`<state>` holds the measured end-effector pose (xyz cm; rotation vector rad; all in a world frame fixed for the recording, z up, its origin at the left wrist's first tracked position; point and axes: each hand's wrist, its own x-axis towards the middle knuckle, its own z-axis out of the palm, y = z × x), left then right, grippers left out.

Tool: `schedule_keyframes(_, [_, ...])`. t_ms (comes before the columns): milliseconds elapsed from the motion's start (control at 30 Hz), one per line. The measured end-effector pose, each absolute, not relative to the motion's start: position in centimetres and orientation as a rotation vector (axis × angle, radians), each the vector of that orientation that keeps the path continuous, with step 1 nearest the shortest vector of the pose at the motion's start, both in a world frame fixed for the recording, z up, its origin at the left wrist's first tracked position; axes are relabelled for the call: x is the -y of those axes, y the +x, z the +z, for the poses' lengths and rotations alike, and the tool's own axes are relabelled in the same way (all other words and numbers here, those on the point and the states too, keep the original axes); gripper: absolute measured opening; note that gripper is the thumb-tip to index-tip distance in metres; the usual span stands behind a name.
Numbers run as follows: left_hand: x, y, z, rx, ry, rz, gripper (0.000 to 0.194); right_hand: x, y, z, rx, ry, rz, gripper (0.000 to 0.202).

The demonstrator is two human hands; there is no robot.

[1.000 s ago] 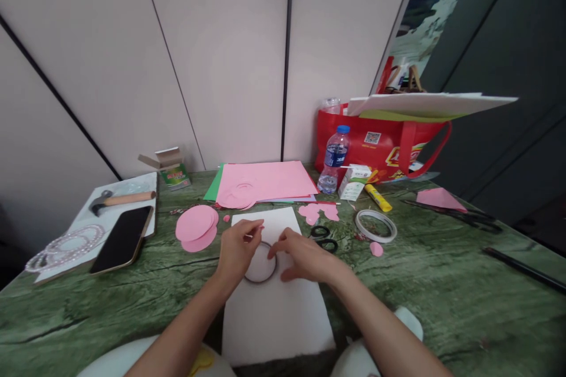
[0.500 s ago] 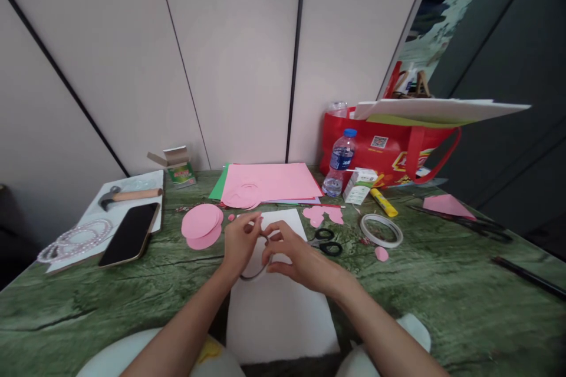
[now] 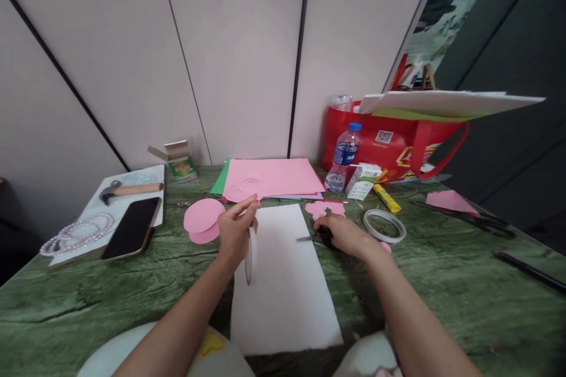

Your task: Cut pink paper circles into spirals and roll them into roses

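My left hand is closed on a narrow roll of tape, which hangs edge-on over the white sheet. A small bit of pink shows at its fingertips; what it is exactly I cannot make out. To the right, my right hand has its fingers closed around the dark handles of small scissors. Their blade points left over the sheet's edge, and the hand hides most of the handles. Pink flower-like paper cut-outs lie just beyond that hand.
Left of the sheet are pink paper circles, a phone and a hammer. Coloured paper lies behind. At right stand a water bottle, a glue stick, another tape roll and a red bag.
My right hand has left the tape roll, moved right and taken hold of the scissors. The left hand keeps the roll, now turned edge-on, slightly left of before.
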<state>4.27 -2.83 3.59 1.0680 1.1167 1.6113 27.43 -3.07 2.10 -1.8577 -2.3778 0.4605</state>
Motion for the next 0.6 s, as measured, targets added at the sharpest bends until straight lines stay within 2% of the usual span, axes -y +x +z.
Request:
schedule_keyframes(100, [3.0,4.1,4.0,-1.103,1.036,1.594,0.031,2.7,27.6,1.4,2.403,-1.861,0.484,0.055])
schedule_keyframes(267, [2.4,3.6,3.2,-1.03,0.989,1.612,0.035,3.2,28.5,2.4,2.371,-1.787,0.548,0.044])
schedule_keyframes(433, [1.8,3.3,2.6,-0.999,0.981,1.657,0.033,4.8,27.1,4.8,2.023,-1.037,1.004,0.033])
schedule_keyframes(500, [1.9,3.4,2.9,-1.019,0.972,1.648,0.033,5.4,25.7,5.5,1.98,-0.927,1.128,0.04])
schedule_keyframes(600, [2.5,3.7,3.7,-1.068,0.972,1.632,0.032,6.2,23.8,6.0,2.088,-0.966,1.008,0.054])
